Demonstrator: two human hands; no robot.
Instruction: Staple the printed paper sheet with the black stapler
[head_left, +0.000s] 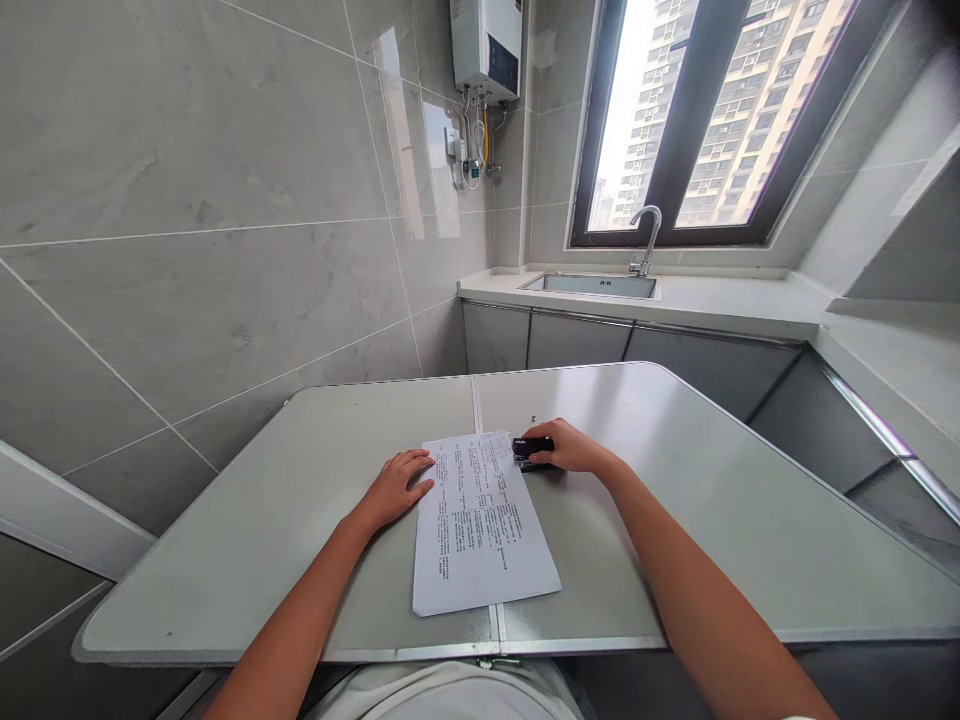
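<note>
Centrally, printed paper (480, 530): lay flat across the metal seam (475, 405) of the tabletop (247, 560). Black stapler (531, 446): sat at the paper's far right corner, gripped in curled fingers of the right hand (571, 446). Left hand (393, 492): rested on the paper's left edge with fingers spread. Chrome faucet (655, 234): stood behind the sink (600, 287), below the window (686, 120). White water heater (484, 45): hung on tiled wall (187, 150).

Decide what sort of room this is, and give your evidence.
Probably a kitchen: a sink with a tap is set into the counter below the window, and an apparent water heater hangs on the wall.
</note>
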